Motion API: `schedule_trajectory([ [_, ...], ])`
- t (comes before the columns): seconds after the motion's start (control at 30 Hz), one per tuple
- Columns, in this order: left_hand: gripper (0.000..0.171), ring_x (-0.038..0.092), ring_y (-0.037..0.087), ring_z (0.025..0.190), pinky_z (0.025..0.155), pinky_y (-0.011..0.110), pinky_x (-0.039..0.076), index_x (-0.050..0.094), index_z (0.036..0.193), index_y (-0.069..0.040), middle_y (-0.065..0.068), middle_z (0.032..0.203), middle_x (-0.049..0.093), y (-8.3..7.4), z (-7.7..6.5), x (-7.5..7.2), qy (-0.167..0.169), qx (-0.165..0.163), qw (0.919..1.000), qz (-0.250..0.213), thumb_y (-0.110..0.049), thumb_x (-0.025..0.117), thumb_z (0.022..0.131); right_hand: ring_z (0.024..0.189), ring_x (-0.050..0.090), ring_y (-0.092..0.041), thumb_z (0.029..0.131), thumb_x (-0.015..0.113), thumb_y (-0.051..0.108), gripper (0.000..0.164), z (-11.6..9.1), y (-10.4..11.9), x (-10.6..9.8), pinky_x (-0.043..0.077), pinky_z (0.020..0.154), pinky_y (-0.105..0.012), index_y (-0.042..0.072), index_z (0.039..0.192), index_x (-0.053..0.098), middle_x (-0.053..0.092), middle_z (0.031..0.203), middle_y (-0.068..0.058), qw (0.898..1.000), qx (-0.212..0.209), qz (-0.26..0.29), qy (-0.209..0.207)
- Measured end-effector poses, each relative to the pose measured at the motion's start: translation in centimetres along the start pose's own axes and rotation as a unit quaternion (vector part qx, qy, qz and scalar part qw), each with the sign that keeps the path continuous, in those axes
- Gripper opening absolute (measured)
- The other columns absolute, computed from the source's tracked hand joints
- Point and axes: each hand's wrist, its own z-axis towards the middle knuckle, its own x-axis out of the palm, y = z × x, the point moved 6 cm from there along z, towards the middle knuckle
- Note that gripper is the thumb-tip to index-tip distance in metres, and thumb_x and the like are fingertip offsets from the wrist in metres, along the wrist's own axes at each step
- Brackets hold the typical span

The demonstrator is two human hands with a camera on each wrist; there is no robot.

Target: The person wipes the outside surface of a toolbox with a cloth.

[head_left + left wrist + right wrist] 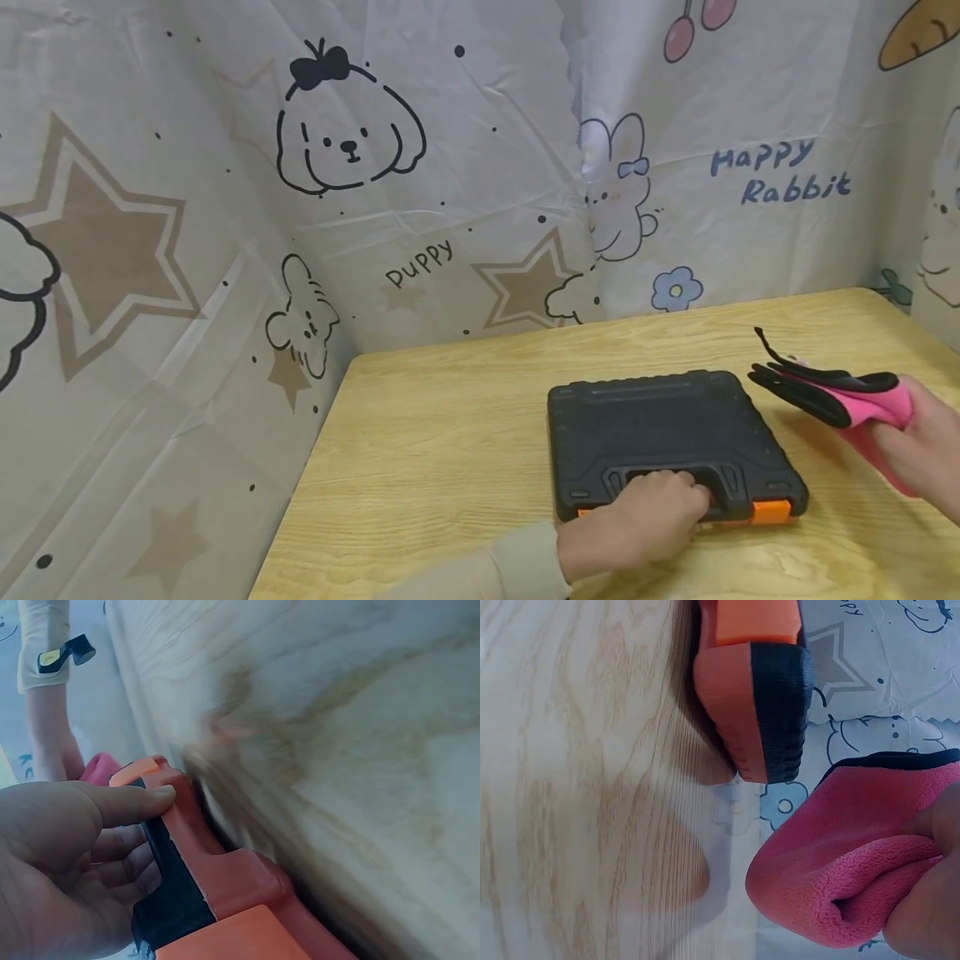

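Observation:
A flat tool case [660, 425] with a black lid lies on the table, its handle side towards me. My left hand [648, 508] grips the case's handle. In the left wrist view the thumb lies on the handle's red side [196, 855], and the other fingers curl in behind the black side. Right of the case, above the table, my right hand [926, 450] holds a folded pink cloth [877, 408] with black edging. The right wrist view shows the fluffy cloth [825, 847] bunched in the hand, beside the case's end [761, 712].
Orange latches [771, 512] sit on the front edge of the case. The pale wooden table [420, 433] extends to the left of it. A printed cloth curtain [450, 167] with cartoon animals and stars hangs behind and along the left side.

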Motion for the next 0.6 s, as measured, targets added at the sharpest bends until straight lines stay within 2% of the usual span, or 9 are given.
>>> schedule_trajectory([
  [0.2,0.014,0.048,0.001,0.063,0.047,0.012,0.04,0.071,0.099,-0.021,-0.008,0.077,0.052,-0.3,-0.3,0.4,-0.035,0.004,0.9991,0.024,-0.016,0.058,0.102,0.081,0.031,0.024,0.083,0.059,-0.012,0.015,0.1,0.4,0.3,0.03,0.059,-0.015,-0.012,0.098,0.058,0.059,0.104,-0.044,1.0,-0.006,-0.006,0.009],
  [0.27,0.014,0.048,0.001,0.062,0.047,0.013,0.04,0.071,0.098,-0.022,-0.008,0.076,0.052,-0.3,-0.3,0.5,-0.043,0.003,0.9986,0.031,-0.017,0.058,0.102,0.082,0.048,0.01,0.085,0.058,-0.01,0.02,0.1,0.6,0.5,0.03,0.062,-0.015,-0.013,0.105,0.059,0.058,0.108,-0.044,1.0,-0.003,-0.015,0.017],
  [0.33,0.012,0.05,0.0,0.063,0.047,0.013,0.04,0.071,0.099,-0.023,-0.009,0.077,0.053,-0.2,-0.3,0.5,-0.04,-0.002,0.9989,0.025,-0.018,0.06,0.101,0.082,0.05,0.003,0.086,0.059,-0.008,0.023,0.2,0.8,0.6,0.03,0.064,-0.016,-0.012,0.109,0.058,0.059,0.109,-0.042,0.999,0.0,-0.027,0.024],
  [0.43,0.01,0.051,-0.004,0.063,0.048,0.013,0.041,0.073,0.103,-0.026,-0.014,0.08,0.059,0.3,-0.3,0.2,-0.033,-0.014,0.9993,-0.015,-0.023,0.064,0.099,0.085,0.06,-0.034,0.086,0.06,-0.006,0.025,0.2,1.2,0.8,0.036,0.067,-0.026,-0.012,0.11,0.057,0.059,0.107,-0.041,0.999,0.0,-0.04,0.027],
  [0.47,0.011,0.05,-0.006,0.063,0.048,0.012,0.041,0.074,0.104,-0.026,-0.015,0.082,0.061,0.6,-0.4,-0.1,-0.034,-0.018,0.9985,-0.039,-0.024,0.065,0.098,0.085,0.06,-0.034,0.085,0.061,-0.005,0.025,0.2,1.3,0.9,0.04,0.068,-0.032,-0.012,0.109,0.057,0.059,0.106,-0.041,0.999,0.001,-0.044,0.026],
  [0.5,0.012,0.051,-0.008,0.063,0.05,0.01,0.042,0.075,0.106,-0.025,-0.016,0.084,0.064,0.9,-0.5,-0.5,-0.044,-0.021,0.9967,-0.064,-0.025,0.065,0.098,0.085,0.06,-0.035,0.085,0.061,-0.005,0.026,0.2,1.4,0.9,0.042,0.07,-0.039,-0.012,0.109,0.056,0.059,0.105,-0.04,0.999,0.003,-0.045,0.026],
  [0.53,0.014,0.051,-0.01,0.064,0.052,0.009,0.042,0.075,0.107,-0.023,-0.017,0.086,0.066,1.3,-0.6,-0.9,-0.06,-0.025,0.9937,-0.091,-0.027,0.065,0.098,0.088,0.058,-0.045,0.084,0.06,-0.005,0.026,0.2,1.5,0.9,0.043,0.071,-0.047,-0.012,0.109,0.055,0.059,0.105,-0.041,0.999,0.004,-0.047,0.026],
  [0.57,0.015,0.05,-0.012,0.064,0.054,0.007,0.042,0.075,0.107,-0.021,-0.017,0.087,0.067,1.8,-0.9,-1.5,-0.081,-0.029,0.989,-0.12,-0.027,0.064,0.099,0.092,0.054,-0.054,0.084,0.059,-0.006,0.027,0.2,1.6,1.0,0.042,0.072,-0.055,-0.013,0.11,0.055,0.058,0.106,-0.041,0.998,0.004,-0.047,0.028],
  [0.6,0.017,0.05,-0.013,0.065,0.056,0.005,0.042,0.075,0.107,-0.018,-0.016,0.088,0.068,2.3,-1.1,-2.0,-0.109,-0.03,0.9823,-0.149,-0.026,0.062,0.1,0.092,0.054,-0.054,0.085,0.059,-0.006,0.027,0.2,1.7,1.1,0.042,0.073,-0.06,-0.013,0.11,0.055,0.057,0.107,-0.041,0.998,0.005,-0.046,0.029],
])
